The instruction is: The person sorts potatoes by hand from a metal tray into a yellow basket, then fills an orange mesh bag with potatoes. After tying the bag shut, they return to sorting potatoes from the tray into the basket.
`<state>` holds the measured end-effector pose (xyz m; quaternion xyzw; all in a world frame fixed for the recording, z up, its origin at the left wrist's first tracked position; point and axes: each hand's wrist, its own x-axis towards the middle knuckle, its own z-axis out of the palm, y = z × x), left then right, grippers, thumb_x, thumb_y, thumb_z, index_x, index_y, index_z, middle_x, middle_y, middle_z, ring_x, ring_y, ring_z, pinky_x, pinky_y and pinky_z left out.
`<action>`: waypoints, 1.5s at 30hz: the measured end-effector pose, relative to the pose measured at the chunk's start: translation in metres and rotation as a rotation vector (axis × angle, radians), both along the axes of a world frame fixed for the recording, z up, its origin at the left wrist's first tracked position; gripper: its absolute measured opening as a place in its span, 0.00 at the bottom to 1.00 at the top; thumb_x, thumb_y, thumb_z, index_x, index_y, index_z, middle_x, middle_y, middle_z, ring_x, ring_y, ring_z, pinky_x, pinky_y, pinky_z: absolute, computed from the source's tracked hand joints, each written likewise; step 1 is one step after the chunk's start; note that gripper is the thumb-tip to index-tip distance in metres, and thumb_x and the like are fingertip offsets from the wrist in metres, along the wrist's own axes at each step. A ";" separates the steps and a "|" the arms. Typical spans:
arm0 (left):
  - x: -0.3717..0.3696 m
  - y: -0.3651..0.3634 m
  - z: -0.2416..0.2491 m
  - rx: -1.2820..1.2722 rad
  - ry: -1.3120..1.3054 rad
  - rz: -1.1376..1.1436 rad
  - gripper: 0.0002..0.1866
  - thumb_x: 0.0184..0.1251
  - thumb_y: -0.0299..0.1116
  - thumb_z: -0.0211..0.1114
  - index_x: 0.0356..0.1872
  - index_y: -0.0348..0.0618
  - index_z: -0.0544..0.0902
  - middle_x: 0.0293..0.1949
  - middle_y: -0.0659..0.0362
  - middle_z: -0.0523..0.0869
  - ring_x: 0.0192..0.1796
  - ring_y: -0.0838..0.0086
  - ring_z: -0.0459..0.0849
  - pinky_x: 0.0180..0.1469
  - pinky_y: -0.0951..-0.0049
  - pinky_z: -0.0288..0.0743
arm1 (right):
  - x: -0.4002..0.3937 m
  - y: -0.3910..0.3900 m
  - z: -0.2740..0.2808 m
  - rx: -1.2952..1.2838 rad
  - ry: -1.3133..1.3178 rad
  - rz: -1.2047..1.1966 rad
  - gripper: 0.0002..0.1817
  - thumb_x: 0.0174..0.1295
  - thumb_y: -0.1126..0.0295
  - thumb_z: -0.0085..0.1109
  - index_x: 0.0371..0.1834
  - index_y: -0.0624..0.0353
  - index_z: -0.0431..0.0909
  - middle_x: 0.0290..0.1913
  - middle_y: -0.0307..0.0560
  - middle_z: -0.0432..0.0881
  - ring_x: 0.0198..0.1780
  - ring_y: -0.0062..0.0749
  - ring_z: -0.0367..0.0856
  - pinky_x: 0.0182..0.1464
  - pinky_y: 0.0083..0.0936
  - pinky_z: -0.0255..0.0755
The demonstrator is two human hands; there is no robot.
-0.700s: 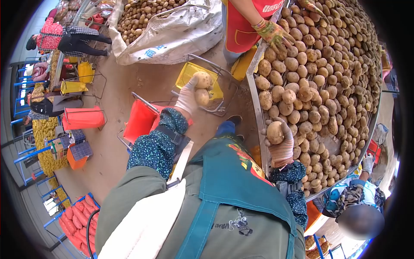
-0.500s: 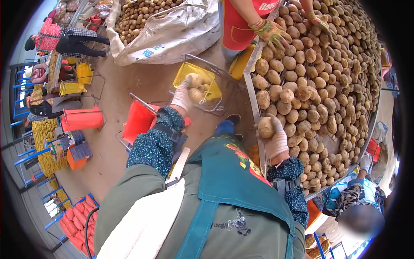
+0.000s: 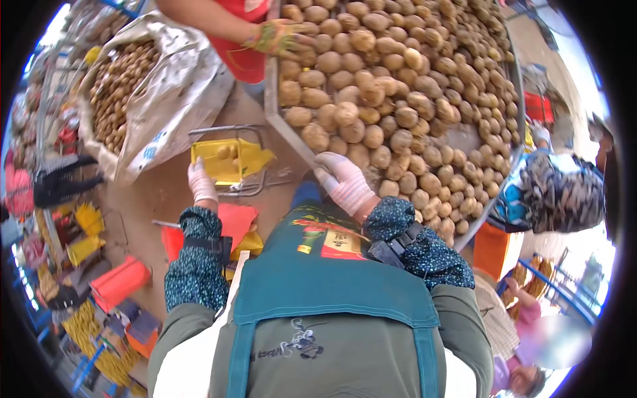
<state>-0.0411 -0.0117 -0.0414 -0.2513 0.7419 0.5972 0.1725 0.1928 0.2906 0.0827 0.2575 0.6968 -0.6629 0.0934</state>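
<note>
My left hand (image 3: 201, 183), in a pale glove, is beside the left rim of the yellow bin (image 3: 249, 161), its fingers stretched upward and nothing visible in them. Two potatoes (image 3: 227, 152) show inside the bin. My right hand (image 3: 344, 184), also gloved, is at the near edge of the metal-rimmed table (image 3: 290, 138), fingers extended and slightly apart, with no potato visible in it. Many potatoes (image 3: 398, 141) cover the table just beyond that hand.
A co-worker's gloved hand (image 3: 282, 38) rests on the potatoes at the table's far left. A large white sack (image 3: 176, 89) of potatoes stands at the upper left. A red bin (image 3: 235, 222) is below the yellow one. Another person (image 3: 554, 189) is at the right.
The view has turned, shifting the table leftward. The potatoes that were in my left hand and the one in my right hand are no longer in them. Both hands have opened.
</note>
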 end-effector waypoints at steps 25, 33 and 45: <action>0.151 0.301 0.098 0.143 1.033 -1.667 0.28 0.59 0.30 0.72 0.62 0.37 0.78 0.59 0.41 0.80 0.61 0.44 0.79 0.64 0.56 0.76 | 0.267 0.041 -0.074 1.152 -0.393 -0.231 0.35 0.66 0.48 0.59 0.75 0.50 0.69 0.79 0.52 0.64 0.80 0.52 0.56 0.80 0.52 0.47; 0.194 0.323 0.092 -0.078 1.412 -2.208 0.30 0.52 0.37 0.77 0.60 0.45 0.81 0.58 0.49 0.81 0.61 0.50 0.79 0.61 0.53 0.76 | 0.288 0.047 -0.072 1.059 -0.352 -0.243 0.30 0.66 0.51 0.60 0.69 0.53 0.75 0.72 0.52 0.71 0.76 0.52 0.63 0.77 0.51 0.53; 0.145 0.431 0.108 -0.036 1.270 -1.591 0.21 0.65 0.34 0.68 0.57 0.38 0.81 0.54 0.43 0.84 0.57 0.45 0.81 0.61 0.51 0.75 | 0.148 0.223 -0.032 1.184 0.062 -0.341 0.28 0.60 0.60 0.65 0.65 0.54 0.76 0.66 0.55 0.77 0.68 0.54 0.72 0.69 0.47 0.67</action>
